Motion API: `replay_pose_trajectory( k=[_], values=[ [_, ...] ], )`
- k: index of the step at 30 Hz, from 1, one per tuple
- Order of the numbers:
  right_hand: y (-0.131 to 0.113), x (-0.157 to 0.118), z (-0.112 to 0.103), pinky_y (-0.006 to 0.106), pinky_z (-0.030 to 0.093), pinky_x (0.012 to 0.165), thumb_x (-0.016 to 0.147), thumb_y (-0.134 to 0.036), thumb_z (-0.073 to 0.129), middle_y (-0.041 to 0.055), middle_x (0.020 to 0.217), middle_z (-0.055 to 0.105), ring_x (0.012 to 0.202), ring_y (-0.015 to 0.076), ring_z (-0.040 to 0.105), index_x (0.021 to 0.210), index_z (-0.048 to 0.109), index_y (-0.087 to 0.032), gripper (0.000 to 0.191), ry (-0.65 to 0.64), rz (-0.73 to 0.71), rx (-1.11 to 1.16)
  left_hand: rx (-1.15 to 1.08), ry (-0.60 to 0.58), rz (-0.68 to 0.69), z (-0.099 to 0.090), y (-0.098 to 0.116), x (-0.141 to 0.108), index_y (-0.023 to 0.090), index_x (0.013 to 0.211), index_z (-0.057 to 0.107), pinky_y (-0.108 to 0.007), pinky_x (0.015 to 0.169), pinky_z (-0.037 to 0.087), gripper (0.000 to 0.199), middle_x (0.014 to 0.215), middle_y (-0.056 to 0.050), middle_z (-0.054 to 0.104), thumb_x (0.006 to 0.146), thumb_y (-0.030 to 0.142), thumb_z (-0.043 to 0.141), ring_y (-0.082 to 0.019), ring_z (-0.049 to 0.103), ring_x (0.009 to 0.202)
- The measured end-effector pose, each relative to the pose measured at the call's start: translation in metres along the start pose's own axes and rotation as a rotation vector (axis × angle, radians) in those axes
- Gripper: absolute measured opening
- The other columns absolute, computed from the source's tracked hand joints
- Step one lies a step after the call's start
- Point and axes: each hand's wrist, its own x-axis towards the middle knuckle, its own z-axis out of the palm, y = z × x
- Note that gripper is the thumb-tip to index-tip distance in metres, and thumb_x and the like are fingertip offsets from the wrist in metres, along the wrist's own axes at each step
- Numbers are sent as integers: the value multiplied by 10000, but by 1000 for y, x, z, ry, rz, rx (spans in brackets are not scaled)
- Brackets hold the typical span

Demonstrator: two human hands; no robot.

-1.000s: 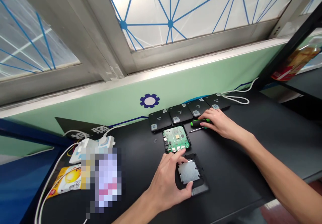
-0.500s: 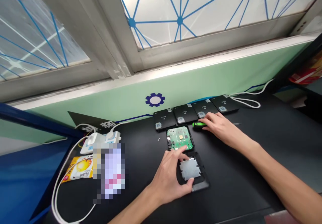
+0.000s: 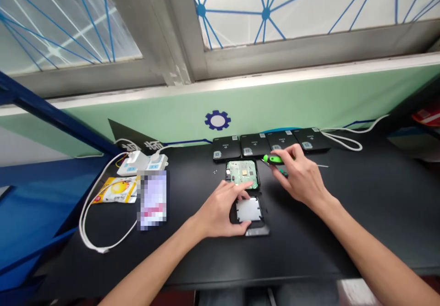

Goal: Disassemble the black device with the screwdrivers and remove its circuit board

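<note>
My left hand (image 3: 220,212) spans the left side of a black plastic cover (image 3: 257,231) fitted with a silvery metal plate (image 3: 249,210). Its thumb is at the lower edge, and its index finger reaches the near edge of a green circuit board (image 3: 244,172) in a black case. To the right of the board, my right hand (image 3: 300,175) is closed on a green-and-black screwdriver (image 3: 274,159). Below that handle show a thin metal tip and another green piece; whether they belong to a second tool I cannot tell. Tiny screws (image 3: 215,172) lie left of the board.
Several flat black boxes (image 3: 254,145) line the wall behind the board. On the left are a white power strip (image 3: 142,164), a yellow snack packet (image 3: 118,190), a blurred-out item (image 3: 153,200) and a looped white cable (image 3: 84,219). Another white cable (image 3: 354,145) lies back right.
The right hand has closed around the screwdriver handle and raised it slightly. A metal tip and second green piece now show under it. The left hand stays at the cover; the camera view has shifted.
</note>
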Motion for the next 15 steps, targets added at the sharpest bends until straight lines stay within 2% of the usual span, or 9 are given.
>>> replay_pose_trajectory(
  k=[3,7,11,15],
  values=[
    [3,-1,6,284,378,515,1143,-389,595,101,1079,626,686,200,599,1324,720,-164,314,53,98,-41,11,-4,21,0,-2,-1,280,1696,386,-405,1013,483,946,1234,-44,802,865,229,835,-259,747,1016],
    [5,-4,9,293,350,562,1119,-422,638,88,1035,712,774,234,683,1256,743,-186,293,50,147,-99,24,-7,25,-1,-1,-3,282,1695,380,-409,998,474,939,1258,-50,811,873,237,831,-264,750,1023],
    [8,-5,11,321,344,610,1016,-322,755,53,918,771,794,245,738,1038,737,-212,113,-140,73,-141,38,8,18,-1,-2,-5,285,1683,388,-414,1011,471,958,1250,-41,806,852,217,861,-260,750,1013],
    [9,-7,10,324,312,612,976,-249,766,44,880,801,766,247,761,990,707,-219,68,-270,28,-192,47,9,37,2,-2,-9,289,1681,395,-432,1040,480,907,1277,-56,801,904,248,861,-278,758,1064]
  ],
)
